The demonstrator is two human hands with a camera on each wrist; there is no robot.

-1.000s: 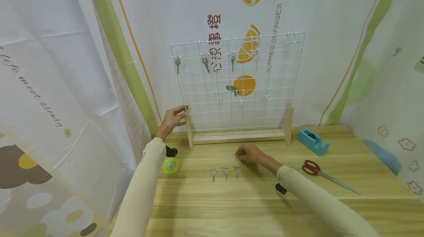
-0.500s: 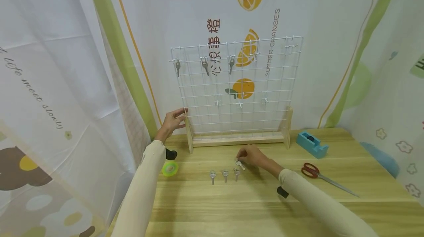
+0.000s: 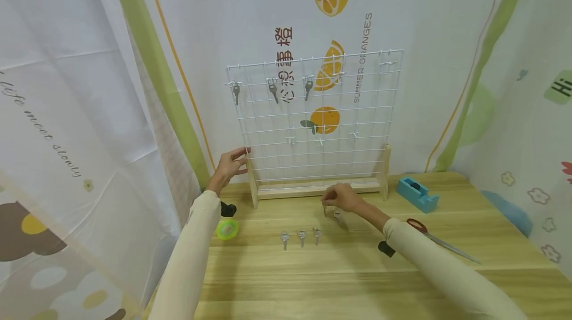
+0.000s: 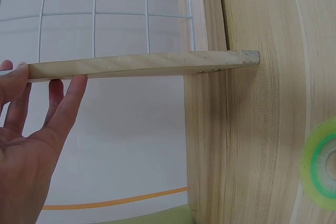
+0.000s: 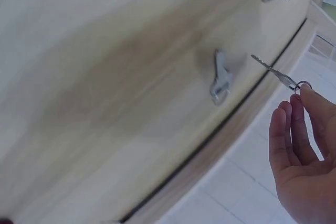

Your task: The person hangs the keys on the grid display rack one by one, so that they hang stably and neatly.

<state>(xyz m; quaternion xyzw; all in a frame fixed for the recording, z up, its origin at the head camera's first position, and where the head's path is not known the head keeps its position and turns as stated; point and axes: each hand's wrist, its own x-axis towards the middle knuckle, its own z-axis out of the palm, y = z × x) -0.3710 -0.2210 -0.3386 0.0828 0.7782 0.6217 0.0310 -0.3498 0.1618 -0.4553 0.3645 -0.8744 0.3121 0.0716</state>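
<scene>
My left hand grips the left wooden post of a white wire grid rack, thumb on one side and fingers on the other. Between thumb and fingertip, my right hand pinches a small metal key by its ring, its blade hanging down just above the table. One loose key lies on the table beneath that hand. Three more keys lie in a row to the left, the middle one among them. Three keys hang from hooks at the grid's upper left, such as the leftmost key.
Bare hooks sit on the grid, including a lower hook and an upper right hook. A blue tape dispenser and red-handled scissors lie on the right. A green tape roll lies by the left sleeve.
My right hand has risen slightly with the key, which now hangs upright, and another key under the hand has come into sight. The left hand keeps its grip on the post.
</scene>
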